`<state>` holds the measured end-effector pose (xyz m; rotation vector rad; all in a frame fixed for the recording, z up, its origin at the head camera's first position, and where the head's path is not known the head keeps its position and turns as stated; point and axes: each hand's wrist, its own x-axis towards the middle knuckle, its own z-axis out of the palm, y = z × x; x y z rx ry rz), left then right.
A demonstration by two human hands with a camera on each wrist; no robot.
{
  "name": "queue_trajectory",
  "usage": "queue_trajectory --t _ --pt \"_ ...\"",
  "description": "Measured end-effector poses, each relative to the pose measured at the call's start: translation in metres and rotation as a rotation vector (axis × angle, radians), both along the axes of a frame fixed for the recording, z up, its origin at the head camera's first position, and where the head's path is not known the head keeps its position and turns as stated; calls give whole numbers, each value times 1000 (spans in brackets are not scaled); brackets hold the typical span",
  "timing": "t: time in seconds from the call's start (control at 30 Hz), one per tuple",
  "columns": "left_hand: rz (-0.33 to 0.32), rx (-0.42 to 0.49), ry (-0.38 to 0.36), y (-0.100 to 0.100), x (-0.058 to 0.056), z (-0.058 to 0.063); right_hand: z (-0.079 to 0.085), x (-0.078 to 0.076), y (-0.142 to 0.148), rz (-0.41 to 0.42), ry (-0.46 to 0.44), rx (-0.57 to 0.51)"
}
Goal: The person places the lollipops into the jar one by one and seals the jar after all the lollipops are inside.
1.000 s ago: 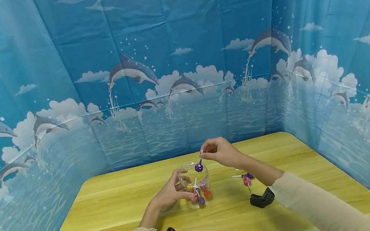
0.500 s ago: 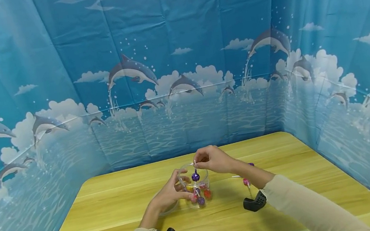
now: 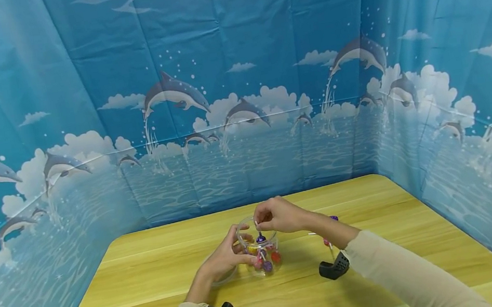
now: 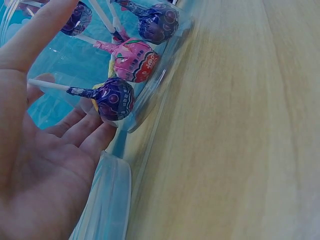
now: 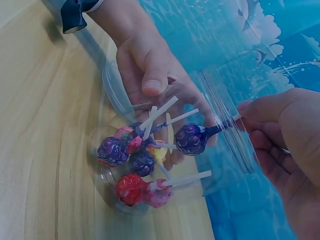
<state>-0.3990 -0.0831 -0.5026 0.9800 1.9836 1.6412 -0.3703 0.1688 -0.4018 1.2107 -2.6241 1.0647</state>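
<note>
A clear round jar stands on the table with several wrapped lollipops in its bottom, among them a red one and a pink one. My left hand grips the jar's left side, thumb in front and fingers behind. At the jar's mouth my right hand pinches the white stick of a purple lollipop. That lollipop's head hangs inside the jar, above the others. Beside the jar, partly hidden under my left hand, lies a clear lid.
Right of the jar, a pink lollipop and a purple-wrapped one lie on the yellow wood-grain table, partly covered by my right forearm. A blue dolphin-print curtain rises behind the table and along its sides.
My right hand has moved left and down, lowering the purple lollipop from above the jar's rim to inside it. The left hand and the jar stay in place.
</note>
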Motion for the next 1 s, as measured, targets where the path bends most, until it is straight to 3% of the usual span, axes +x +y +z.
queue_trajectory --t 0.6,0.77,1.0 --pt "-11 14 -17 0 0 2 18 -3 -17 75 52 374" --pt "-20 33 -44 0 -1 2 23 -1 -14 88 16 357" --pt "4 2 -2 0 0 1 27 -1 1 87 -20 241"
